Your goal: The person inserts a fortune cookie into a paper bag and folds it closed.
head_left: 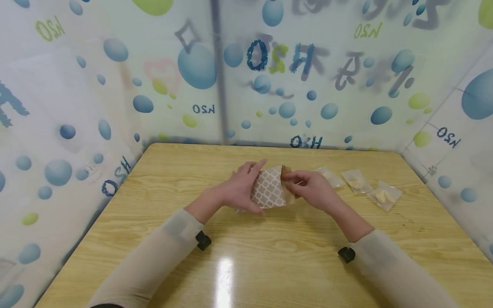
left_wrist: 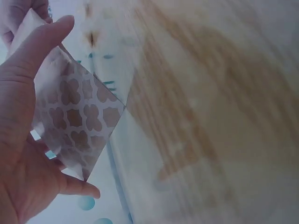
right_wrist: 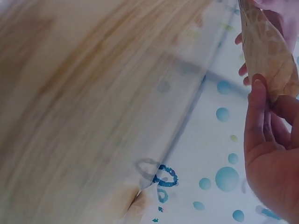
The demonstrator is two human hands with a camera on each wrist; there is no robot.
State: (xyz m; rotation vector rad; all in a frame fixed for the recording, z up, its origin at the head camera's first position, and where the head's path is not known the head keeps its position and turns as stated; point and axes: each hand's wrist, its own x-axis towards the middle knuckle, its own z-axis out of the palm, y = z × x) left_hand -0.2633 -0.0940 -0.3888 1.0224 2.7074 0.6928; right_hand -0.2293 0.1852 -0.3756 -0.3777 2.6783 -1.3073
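Observation:
A tan paper bag (head_left: 268,188) with a white lattice pattern is held above the table, its plain brown mouth turned to the right. My left hand (head_left: 239,187) holds the bag from its left end, the thumb on one face and other fingers behind it, as the left wrist view shows. At the mouth, my right hand (head_left: 313,190) pinches the brown paper edge between thumb and fingers. The right wrist view shows this pinch on the bag (right_wrist: 268,56) from the side. Whatever is inside the bag is hidden.
Right of the hands, three small clear packets with pale yellowish contents lie on the wooden table (head_left: 173,179): one packet (head_left: 332,177) partly behind the right hand, a middle packet (head_left: 356,182) and a nearer packet (head_left: 385,195). Patterned curtain walls (head_left: 239,102) stand behind and beside the table.

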